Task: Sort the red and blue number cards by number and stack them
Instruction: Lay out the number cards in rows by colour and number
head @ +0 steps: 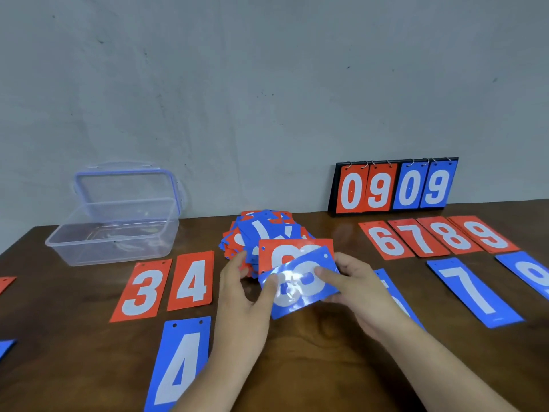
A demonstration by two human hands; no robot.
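Blue 8 card [298, 282]: held in both my hands, lifted above the desk [326, 346] just in front of the pile, tilted with its right end higher and glare across the digit.
Left fingers [267, 288]: thumb pressed on the card's left end, the others curled beneath, pinching it.
Right fingers [326, 273]: thumb on the card's right part, the rest wrapped underneath the same card.
Red 8 card [292, 251]: just behind the blue one and overlapped by it. I cannot tell whether I hold it too or it lies on the pile.
Pile [261, 230]: mixed red and blue cards, loosely heaped mid-desk behind my hands.
Left group: red 3 [142, 289] and red 4 [191, 281] flat side by side, with blue 4 [181, 364] nearer me.
Right red row [436, 236]: 6, 7, 8, 9 in order, edges overlapping.
Blue 7 [472, 292]: flat in front of that row.
Hidden blue card [389, 288]: partly under my right wrist, digit covered.
Scoreboard [392, 185]: standing against the wall, showing 09 red and 09 blue.
Clear box [113, 233]: back left, lid open.
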